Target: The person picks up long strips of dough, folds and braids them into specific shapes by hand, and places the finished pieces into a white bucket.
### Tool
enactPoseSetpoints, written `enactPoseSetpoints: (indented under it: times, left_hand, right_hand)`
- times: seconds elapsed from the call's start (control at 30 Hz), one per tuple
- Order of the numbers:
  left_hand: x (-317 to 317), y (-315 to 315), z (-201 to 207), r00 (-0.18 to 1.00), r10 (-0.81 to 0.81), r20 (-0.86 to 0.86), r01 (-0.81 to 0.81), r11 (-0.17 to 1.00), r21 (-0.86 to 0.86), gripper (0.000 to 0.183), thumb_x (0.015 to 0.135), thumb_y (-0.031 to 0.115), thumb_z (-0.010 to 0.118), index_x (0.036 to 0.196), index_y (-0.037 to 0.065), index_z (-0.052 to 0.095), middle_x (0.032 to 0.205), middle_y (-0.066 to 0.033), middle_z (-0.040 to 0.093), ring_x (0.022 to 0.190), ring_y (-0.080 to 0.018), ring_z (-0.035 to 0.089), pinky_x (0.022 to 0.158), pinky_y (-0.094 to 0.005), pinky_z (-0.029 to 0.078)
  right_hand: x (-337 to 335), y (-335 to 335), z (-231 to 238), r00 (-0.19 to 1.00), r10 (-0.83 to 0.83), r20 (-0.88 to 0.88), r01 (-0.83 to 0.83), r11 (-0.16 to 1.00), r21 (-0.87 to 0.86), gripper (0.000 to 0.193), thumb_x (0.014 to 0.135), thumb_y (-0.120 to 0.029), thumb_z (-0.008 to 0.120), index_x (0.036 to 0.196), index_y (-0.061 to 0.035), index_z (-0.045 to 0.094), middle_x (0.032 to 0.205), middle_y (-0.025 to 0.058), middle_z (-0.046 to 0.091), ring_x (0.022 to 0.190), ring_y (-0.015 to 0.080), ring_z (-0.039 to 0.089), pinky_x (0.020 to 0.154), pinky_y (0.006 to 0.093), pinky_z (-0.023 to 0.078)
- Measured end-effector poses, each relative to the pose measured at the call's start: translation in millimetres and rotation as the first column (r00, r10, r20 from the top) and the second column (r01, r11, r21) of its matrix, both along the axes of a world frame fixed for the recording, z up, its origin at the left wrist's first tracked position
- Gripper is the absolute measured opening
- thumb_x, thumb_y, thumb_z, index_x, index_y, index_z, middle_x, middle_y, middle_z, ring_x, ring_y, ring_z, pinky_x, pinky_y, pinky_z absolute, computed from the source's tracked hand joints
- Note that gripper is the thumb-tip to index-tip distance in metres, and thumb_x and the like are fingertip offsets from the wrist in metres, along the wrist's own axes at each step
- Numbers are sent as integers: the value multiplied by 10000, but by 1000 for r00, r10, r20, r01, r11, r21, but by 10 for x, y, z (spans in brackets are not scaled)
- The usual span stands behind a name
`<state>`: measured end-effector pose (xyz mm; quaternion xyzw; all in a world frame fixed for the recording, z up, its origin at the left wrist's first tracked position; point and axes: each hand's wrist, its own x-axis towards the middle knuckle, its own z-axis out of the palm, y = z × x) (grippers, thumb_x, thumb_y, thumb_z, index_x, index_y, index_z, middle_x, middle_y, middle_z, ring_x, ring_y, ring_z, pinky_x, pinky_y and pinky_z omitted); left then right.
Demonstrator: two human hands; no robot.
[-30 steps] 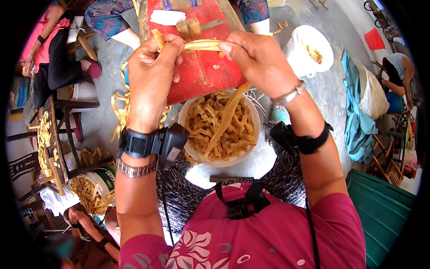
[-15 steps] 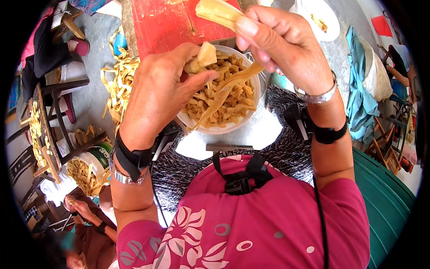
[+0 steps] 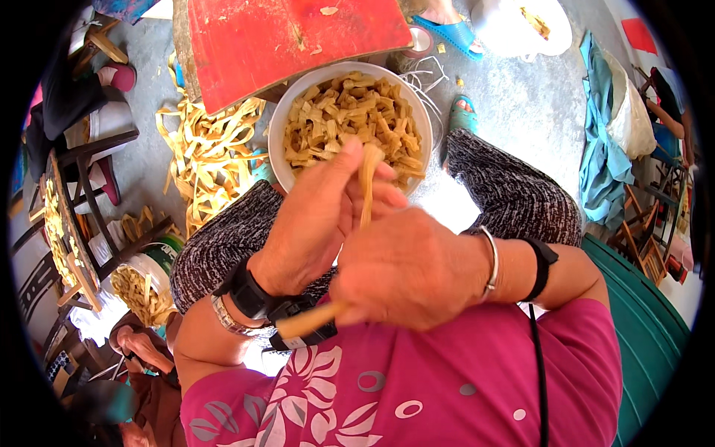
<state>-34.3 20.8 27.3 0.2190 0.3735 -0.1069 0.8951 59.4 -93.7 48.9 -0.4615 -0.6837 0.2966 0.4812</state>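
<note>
A tan, flat, fibrous strip runs between my two hands in front of my chest. My left hand pinches its upper end, which loops over near the thumb tip. Closed round the strip lower down, my right hand is smeared by motion, and a loose end sticks out below it to the left. Past my fingers, between my knees, stands a round white tub heaped with short folded tan pieces. The left hand partly covers the tub's near side.
A red-topped wooden table stands just beyond the tub. Long loose strips lie on the floor at left. Farther left are a bucket of pieces, a dark chair and another person's hands. A green bin stands at right.
Both hands have come down and back from above the tub toward my chest. The right hand has crossed in below the left, bringing the strip along. More of the tub now shows.
</note>
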Motion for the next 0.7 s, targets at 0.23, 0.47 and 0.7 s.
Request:
enactPoseSetpoints:
  times: [0.23, 0.47, 0.7]
  left_hand:
    - [-9, 187, 41, 993, 102, 60, -111, 978, 175, 223, 927, 244, 528, 894, 25, 556, 708, -12, 548, 556, -53, 484, 545, -211, 436]
    - [-78, 190, 456, 962, -208, 179, 26, 718, 695, 131, 840, 61, 574, 955, -1, 567, 801, -15, 595, 667, -40, 540, 580, -199, 436]
    - [-120, 215, 482, 905, -369, 213, -254, -66, 965, 177, 716, -24, 590, 890, 0, 604, 759, -72, 598, 640, -151, 573, 560, -269, 448]
  right_hand:
    - [-40, 33, -16, 960, -61, -274, 16, 986, -166, 119, 846, -156, 582, 832, -46, 540, 675, 75, 494, 589, 289, 532, 505, 369, 432]
    - [209, 199, 23, 762, -478, -436, 418, 878, -231, 289, 987, -259, 280, 884, -39, 437, 946, 147, 535, 923, 256, 529, 871, 394, 407]
    - [157, 303, 89, 703, -516, -489, 304, 840, -450, 251, 976, -248, 311, 967, -38, 449, 982, 119, 549, 877, 157, 529, 797, 287, 421]
